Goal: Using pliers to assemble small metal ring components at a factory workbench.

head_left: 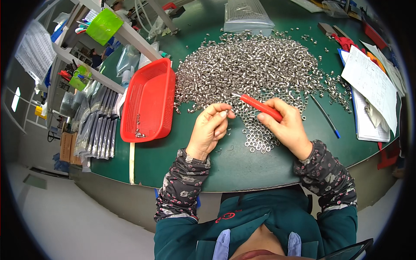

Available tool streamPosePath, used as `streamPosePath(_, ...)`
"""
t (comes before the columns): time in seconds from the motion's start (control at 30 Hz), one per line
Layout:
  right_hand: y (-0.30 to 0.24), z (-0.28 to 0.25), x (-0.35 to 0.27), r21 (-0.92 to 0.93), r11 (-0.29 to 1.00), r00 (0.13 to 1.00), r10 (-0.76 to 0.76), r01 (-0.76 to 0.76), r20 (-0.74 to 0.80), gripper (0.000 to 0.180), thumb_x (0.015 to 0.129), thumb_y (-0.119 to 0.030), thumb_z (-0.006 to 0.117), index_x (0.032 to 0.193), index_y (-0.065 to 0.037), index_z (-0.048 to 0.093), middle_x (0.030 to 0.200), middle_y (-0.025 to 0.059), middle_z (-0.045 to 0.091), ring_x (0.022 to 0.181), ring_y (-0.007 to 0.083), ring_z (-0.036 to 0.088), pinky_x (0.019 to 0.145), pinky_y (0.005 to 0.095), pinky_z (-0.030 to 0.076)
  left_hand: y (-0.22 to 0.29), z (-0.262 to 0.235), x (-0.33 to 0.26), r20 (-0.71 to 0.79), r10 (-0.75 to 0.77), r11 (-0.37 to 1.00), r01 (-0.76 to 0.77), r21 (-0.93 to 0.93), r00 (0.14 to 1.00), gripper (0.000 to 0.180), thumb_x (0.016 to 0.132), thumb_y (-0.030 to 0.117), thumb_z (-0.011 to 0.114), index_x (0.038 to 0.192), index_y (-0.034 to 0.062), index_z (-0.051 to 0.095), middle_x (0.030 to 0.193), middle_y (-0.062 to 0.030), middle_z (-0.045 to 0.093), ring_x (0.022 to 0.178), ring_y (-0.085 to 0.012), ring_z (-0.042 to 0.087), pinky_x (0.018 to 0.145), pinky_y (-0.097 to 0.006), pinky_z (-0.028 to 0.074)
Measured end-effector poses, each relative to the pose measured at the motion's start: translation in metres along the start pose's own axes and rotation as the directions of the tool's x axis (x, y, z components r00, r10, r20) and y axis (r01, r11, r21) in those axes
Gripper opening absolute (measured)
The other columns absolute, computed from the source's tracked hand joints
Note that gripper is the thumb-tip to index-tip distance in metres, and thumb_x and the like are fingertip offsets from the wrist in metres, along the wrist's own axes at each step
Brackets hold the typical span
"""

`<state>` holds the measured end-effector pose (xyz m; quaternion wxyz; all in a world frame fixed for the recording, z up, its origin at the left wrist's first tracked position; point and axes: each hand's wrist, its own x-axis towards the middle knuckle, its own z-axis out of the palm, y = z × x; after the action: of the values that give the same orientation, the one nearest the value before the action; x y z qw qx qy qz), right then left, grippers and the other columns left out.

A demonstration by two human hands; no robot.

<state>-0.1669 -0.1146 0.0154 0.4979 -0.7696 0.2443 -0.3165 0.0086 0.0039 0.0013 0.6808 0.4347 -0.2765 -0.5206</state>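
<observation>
My left hand point(211, 130) is closed in a pinch above the green table, with a small metal ring point(227, 112) between thumb and forefinger, mostly hidden by the fingertips. In my right hand point(288, 128) is a red-handled tool point(261, 107) with a thin metal tip that points up and left. The tip is just above my left fingertips and apart from them; its exact shape is too small to tell. Beyond both hands spreads a large pile of small shiny metal rings point(251, 65). A flat scatter of these rings point(261, 138) lies between my hands, nearest to the right one.
Left of the pile, a red plastic basket point(167, 110) holds a few small metal pieces. A blue-capped pen point(326, 117) and papers on a clipboard point(372, 86) lie at right. Clear plastic bags point(248, 17) are at the back. Packed bags point(97, 121) stand at the far left.
</observation>
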Motion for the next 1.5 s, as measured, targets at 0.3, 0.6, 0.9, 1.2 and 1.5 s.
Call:
streamPosePath(0.3, 0.006, 0.027, 0.007, 0.064, 0.998, 0.999, -0.022, 0.025, -0.045, 0.026, 0.074, -0.018, 0.066, 0.089, -0.001, 0.053, 0.068, 0.0096, 0.058, 0.059, 0.014, 0.056, 0.054, 0.0277, 0.043, 0.0, 0.0, -0.004, 0.219, -0.093, 0.988, 0.116, -0.098, 0.971, 0.028, 0.086, 0.004, 0.043, 0.112, -0.0025, 0.052, 0.081, -0.0064, 0.054, 0.043, -0.0002, 0.032, 0.036, -0.012, 0.023)
streamPosePath(0.6, 0.004, 0.009, -0.002, -0.18, 0.971, 0.988, -0.157, 0.157, 0.015, 0.021, 0.077, -0.023, 0.063, 0.082, -0.003, 0.06, 0.064, 0.011, 0.056, 0.053, 0.022, 0.056, 0.05, 0.0302, 0.042, 0.007, -0.016, -0.001, 0.04, 0.08, 0.963, -0.067, -0.26, 0.996, 0.017, 0.087, 0.006, 0.044, 0.101, 0.0018, 0.052, 0.08, -0.0071, 0.054, 0.044, -0.0024, 0.033, 0.034, -0.014, 0.024)
streamPosePath(0.9, 0.004, 0.005, -0.001, -0.184, 0.968, 0.984, -0.154, 0.169, 0.093, 0.021, 0.077, -0.024, 0.062, 0.083, -0.004, 0.061, 0.062, 0.0107, 0.056, 0.052, 0.022, 0.056, 0.048, 0.0313, 0.042, 0.003, -0.019, 0.004, 0.02, 0.06, 0.972, -0.054, -0.23, 0.998, 0.016, 0.09, 0.008, 0.044, 0.102, 0.002, 0.052, 0.083, -0.0068, 0.052, 0.046, -0.0028, 0.033, 0.035, -0.014, 0.024)
streamPosePath(1.2, 0.007, 0.006, -0.001, -0.187, 0.967, 0.981, -0.156, 0.175, 0.114, 0.021, 0.078, -0.025, 0.061, 0.081, -0.005, 0.061, 0.061, 0.0106, 0.057, 0.053, 0.0244, 0.057, 0.048, 0.0326, 0.042, -0.002, -0.018, 0.005, -0.002, 0.104, 0.983, -0.103, -0.155, 0.995, 0.012, 0.09, 0.01, 0.046, 0.098, 0.0042, 0.053, 0.083, -0.005, 0.053, 0.044, -0.0015, 0.032, 0.035, -0.014, 0.024)
streamPosePath(1.5, 0.009, 0.007, -0.003, -0.256, 0.946, 0.977, -0.173, 0.2, 0.124, 0.02, 0.078, -0.024, 0.061, 0.082, -0.005, 0.062, 0.066, 0.0105, 0.058, 0.058, 0.0255, 0.058, 0.051, 0.034, 0.043, -0.006, -0.016, 0.002, -0.069, 0.137, 0.979, -0.145, -0.142, 0.988, 0.012, 0.087, 0.011, 0.052, 0.096, 0.0027, 0.054, 0.075, -0.0034, 0.054, 0.045, -0.0013, 0.035, 0.037, -0.014, 0.026)
